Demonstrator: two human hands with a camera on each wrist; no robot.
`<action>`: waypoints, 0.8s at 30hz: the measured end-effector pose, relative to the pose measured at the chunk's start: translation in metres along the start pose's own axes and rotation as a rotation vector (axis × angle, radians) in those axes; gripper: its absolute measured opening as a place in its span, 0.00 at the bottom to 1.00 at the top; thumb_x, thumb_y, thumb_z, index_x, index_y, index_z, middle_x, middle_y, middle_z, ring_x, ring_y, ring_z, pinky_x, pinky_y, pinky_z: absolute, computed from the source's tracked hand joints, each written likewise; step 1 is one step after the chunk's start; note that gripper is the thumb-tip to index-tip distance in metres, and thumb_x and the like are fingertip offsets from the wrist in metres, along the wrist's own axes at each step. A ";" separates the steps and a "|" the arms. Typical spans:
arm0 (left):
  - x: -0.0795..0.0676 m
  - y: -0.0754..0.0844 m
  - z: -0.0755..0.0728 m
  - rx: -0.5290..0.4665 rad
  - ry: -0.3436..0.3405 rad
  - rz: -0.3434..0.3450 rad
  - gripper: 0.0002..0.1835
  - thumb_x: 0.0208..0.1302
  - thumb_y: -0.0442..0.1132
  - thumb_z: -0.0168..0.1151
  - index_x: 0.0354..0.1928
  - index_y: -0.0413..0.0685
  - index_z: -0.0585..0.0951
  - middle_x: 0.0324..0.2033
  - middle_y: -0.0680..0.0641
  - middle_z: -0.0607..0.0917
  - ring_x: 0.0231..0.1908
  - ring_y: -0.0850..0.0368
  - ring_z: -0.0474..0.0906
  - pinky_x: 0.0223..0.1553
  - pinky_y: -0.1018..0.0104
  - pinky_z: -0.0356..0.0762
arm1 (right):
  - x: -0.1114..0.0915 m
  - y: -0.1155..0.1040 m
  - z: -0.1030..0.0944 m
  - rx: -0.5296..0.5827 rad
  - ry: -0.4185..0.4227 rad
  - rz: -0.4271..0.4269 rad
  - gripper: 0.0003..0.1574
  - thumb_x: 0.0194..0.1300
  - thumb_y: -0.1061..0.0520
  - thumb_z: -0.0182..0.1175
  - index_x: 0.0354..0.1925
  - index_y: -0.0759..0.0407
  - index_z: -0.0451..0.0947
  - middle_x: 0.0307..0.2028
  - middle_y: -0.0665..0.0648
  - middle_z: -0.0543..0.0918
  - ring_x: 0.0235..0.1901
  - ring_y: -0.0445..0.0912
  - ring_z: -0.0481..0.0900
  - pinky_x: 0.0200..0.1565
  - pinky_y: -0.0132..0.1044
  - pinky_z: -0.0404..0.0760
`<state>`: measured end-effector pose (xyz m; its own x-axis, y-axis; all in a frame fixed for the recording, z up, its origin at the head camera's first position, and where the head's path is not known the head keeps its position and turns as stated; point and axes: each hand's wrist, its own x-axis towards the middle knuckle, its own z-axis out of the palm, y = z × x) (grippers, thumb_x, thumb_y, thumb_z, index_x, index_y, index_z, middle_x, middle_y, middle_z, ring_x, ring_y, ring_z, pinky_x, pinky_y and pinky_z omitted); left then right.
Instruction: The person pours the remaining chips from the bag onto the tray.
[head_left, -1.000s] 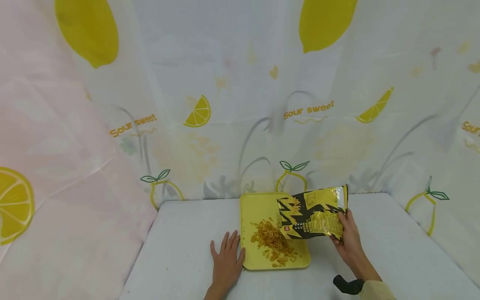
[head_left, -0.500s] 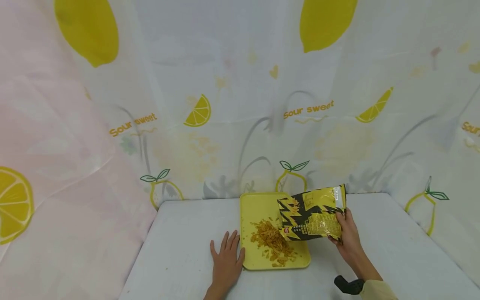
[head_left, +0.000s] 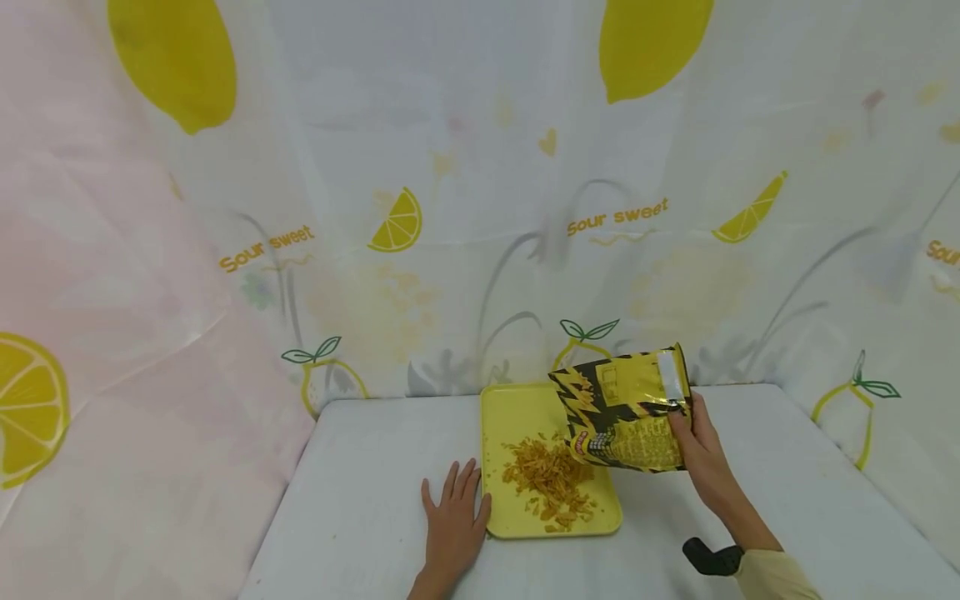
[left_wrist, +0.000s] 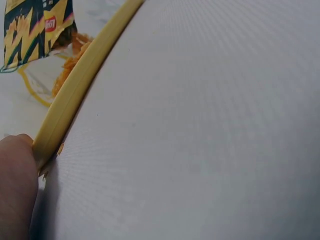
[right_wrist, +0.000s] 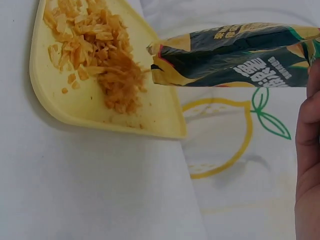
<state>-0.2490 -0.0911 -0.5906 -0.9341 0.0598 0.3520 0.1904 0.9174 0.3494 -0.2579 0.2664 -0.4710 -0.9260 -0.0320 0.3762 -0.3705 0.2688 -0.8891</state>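
Note:
A yellow and black snack bag [head_left: 626, 408] tilts down to the left over the right part of a yellow tray [head_left: 517, 408], its lower end above the food. My right hand [head_left: 705, 458] grips the bag's raised right end. Orange-brown crisps [head_left: 543, 479] lie heaped in the tray's middle and front; in the right wrist view, part of the heap [right_wrist: 122, 82] is blurred below the bag's end. Flat on the table, my left hand [head_left: 453, 529] has its fingers spread, with thumb and fingertips at the tray's left rim. The left wrist view shows the thumb [left_wrist: 17, 185] against that rim.
The tray stands on a white-covered table [head_left: 367, 467], near its back edge. A lemon-print curtain [head_left: 465, 208] hangs right behind and along both sides. A few crumbs lie beside the tray. A black strap [head_left: 712, 558] sits on the right wrist.
My right hand has raised the bag's right end and tilted it more steeply, with its printed face turned a little. The left hand and the tray have stayed in place.

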 end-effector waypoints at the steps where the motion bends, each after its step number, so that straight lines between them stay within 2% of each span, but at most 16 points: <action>1: 0.000 0.000 0.000 0.001 0.009 0.004 0.24 0.75 0.51 0.56 0.66 0.49 0.78 0.70 0.49 0.78 0.74 0.43 0.69 0.71 0.24 0.49 | 0.000 0.000 0.001 0.026 -0.001 0.012 0.25 0.85 0.52 0.37 0.75 0.43 0.51 0.50 0.38 0.71 0.42 0.31 0.74 0.40 0.28 0.76; 5: 0.000 -0.001 0.001 0.007 0.024 0.009 0.24 0.75 0.51 0.57 0.66 0.49 0.79 0.70 0.49 0.78 0.73 0.43 0.70 0.70 0.24 0.51 | 0.000 0.003 0.005 0.154 -0.012 0.117 0.25 0.85 0.47 0.37 0.74 0.38 0.49 0.51 0.39 0.70 0.44 0.31 0.74 0.42 0.27 0.78; 8: 0.001 -0.001 0.001 -0.007 -0.006 -0.005 0.25 0.75 0.52 0.55 0.67 0.49 0.78 0.71 0.49 0.77 0.74 0.44 0.68 0.71 0.24 0.48 | -0.002 0.007 0.007 0.291 0.004 0.221 0.25 0.84 0.43 0.39 0.73 0.32 0.49 0.51 0.37 0.72 0.45 0.30 0.76 0.42 0.26 0.80; 10: 0.001 -0.001 0.001 -0.014 -0.028 -0.013 0.25 0.76 0.53 0.54 0.68 0.50 0.77 0.72 0.50 0.76 0.75 0.44 0.67 0.72 0.24 0.46 | -0.003 0.009 0.008 0.394 0.025 0.261 0.26 0.83 0.41 0.40 0.73 0.30 0.48 0.51 0.36 0.73 0.44 0.30 0.77 0.41 0.27 0.81; 12: 0.002 -0.002 0.001 -0.013 -0.044 -0.018 0.26 0.76 0.53 0.53 0.69 0.50 0.76 0.73 0.50 0.75 0.76 0.44 0.66 0.73 0.25 0.45 | -0.003 0.010 0.009 0.433 0.051 0.292 0.27 0.82 0.40 0.41 0.72 0.29 0.48 0.50 0.35 0.74 0.45 0.29 0.78 0.41 0.27 0.82; 17: 0.002 -0.003 0.002 -0.007 -0.048 -0.015 0.26 0.77 0.53 0.52 0.69 0.50 0.76 0.73 0.50 0.75 0.76 0.44 0.66 0.72 0.24 0.45 | -0.001 0.011 0.012 0.393 0.059 0.310 0.26 0.82 0.40 0.41 0.72 0.31 0.48 0.50 0.34 0.74 0.46 0.28 0.78 0.43 0.26 0.82; 20: 0.002 -0.003 0.002 -0.017 -0.051 -0.016 0.26 0.77 0.53 0.52 0.69 0.50 0.76 0.73 0.50 0.75 0.76 0.44 0.66 0.73 0.24 0.45 | -0.001 0.009 0.012 0.402 0.068 0.270 0.26 0.83 0.41 0.40 0.72 0.32 0.49 0.50 0.35 0.74 0.46 0.29 0.79 0.43 0.26 0.82; 24: 0.001 -0.003 0.003 -0.022 -0.052 -0.018 0.26 0.77 0.53 0.52 0.70 0.50 0.76 0.73 0.50 0.75 0.76 0.44 0.65 0.73 0.25 0.44 | 0.001 0.005 0.011 0.167 0.044 0.174 0.24 0.84 0.43 0.38 0.72 0.38 0.51 0.50 0.35 0.71 0.45 0.28 0.74 0.43 0.23 0.77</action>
<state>-0.2517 -0.0930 -0.5935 -0.9518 0.0639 0.3000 0.1792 0.9097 0.3747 -0.2611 0.2575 -0.4779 -0.9743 0.0435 0.2211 -0.2157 0.1038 -0.9709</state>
